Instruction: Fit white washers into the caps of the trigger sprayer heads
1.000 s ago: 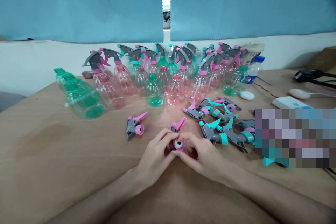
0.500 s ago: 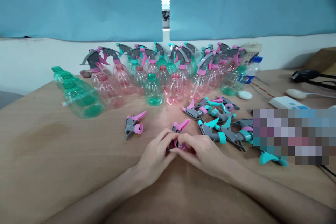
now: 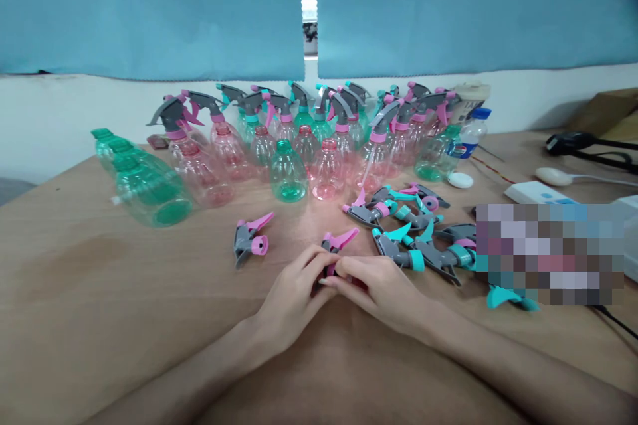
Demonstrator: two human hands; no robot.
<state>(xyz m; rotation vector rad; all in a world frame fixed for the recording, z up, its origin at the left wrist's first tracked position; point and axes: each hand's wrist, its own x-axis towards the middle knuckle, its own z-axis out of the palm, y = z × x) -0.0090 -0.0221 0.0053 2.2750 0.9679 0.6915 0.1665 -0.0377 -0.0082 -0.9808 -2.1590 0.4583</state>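
Both hands meet over a grey and pink trigger spray head near the middle of the table. My left hand is closed around its lower left side. Against its pink collar, the fingers of my right hand are pinched together and hide most of the collar opening. Left of them lies another grey and pink spray head. To the right, a teal and grey spray head rests close to my right hand, among several more loose ones.
A clear green bottle and a pink bottle, both without tops, stand before several bottles fitted with spray heads. Green bottles lean at the left. A blue-capped drink bottle, white lid and power strip are at right.
My right fingers have closed in over the spray head's collar, covering the opening that showed before. The whole view has shifted slightly; the loose spray heads and bottles lie as before.
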